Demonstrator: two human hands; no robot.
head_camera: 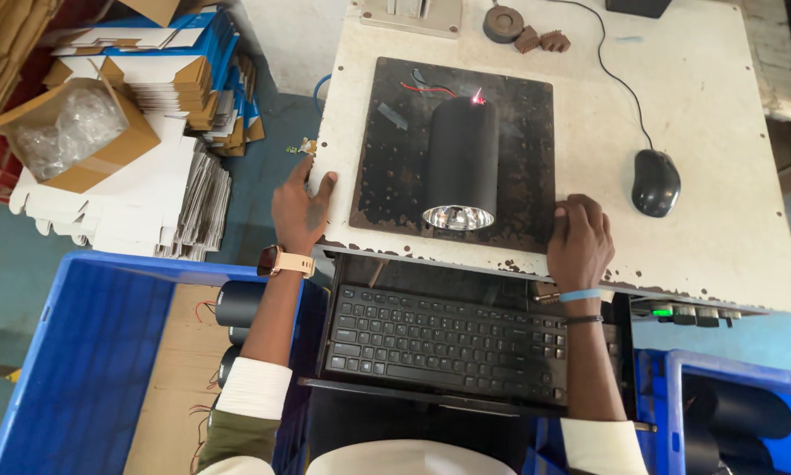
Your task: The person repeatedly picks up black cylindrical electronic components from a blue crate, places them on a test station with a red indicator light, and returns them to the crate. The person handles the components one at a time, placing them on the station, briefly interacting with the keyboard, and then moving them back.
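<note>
Head view, looking down: white tabletop [712, 114], dark plate [386, 158] on it, black cylinder [462, 158] lying centred on plate, pink spark at far end. Left hand [299, 211] flat, fingers spread, empty, beside plate; right hand [580, 242] curled on tabletop edge, empty. Best kept clear, cylinder between them, untouched.
</note>
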